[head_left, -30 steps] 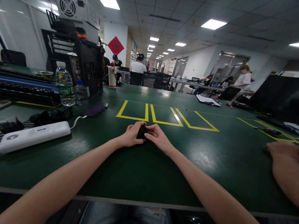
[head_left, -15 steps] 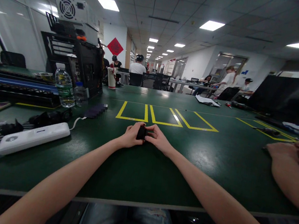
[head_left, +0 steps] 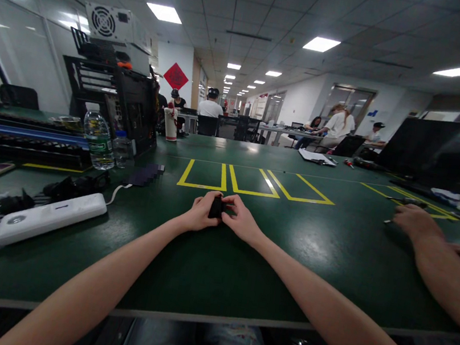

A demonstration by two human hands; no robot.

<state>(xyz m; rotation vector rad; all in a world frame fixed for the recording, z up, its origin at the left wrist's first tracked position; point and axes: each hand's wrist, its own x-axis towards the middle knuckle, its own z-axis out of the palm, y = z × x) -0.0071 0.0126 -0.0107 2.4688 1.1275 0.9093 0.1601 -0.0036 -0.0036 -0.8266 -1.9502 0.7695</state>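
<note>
A small black object (head_left: 216,208) is between my two hands, over the green table (head_left: 215,274) and just in front of the yellow tape outlines (head_left: 253,193). My left hand (head_left: 202,212) is closed on it from the left, thumb below and fingers above. From the right, my right hand (head_left: 240,217) has its thumb and fingertips pinched together at the object's right side. Whether those fingertips grip the object or something smaller is too small to tell.
A white power strip (head_left: 52,218), a water bottle (head_left: 100,141) and an open computer case (head_left: 130,103) stand at the left. At the right, a co-worker's hand (head_left: 416,223) reaches over the table near a dark monitor (head_left: 444,151). A clipboard (head_left: 316,157) lies farther back.
My hands stay around the black object, with only slight finger movement. At the right, the co-worker's nearer hand has moved left and away from the table's front edge. The view has tilted slightly up.
</note>
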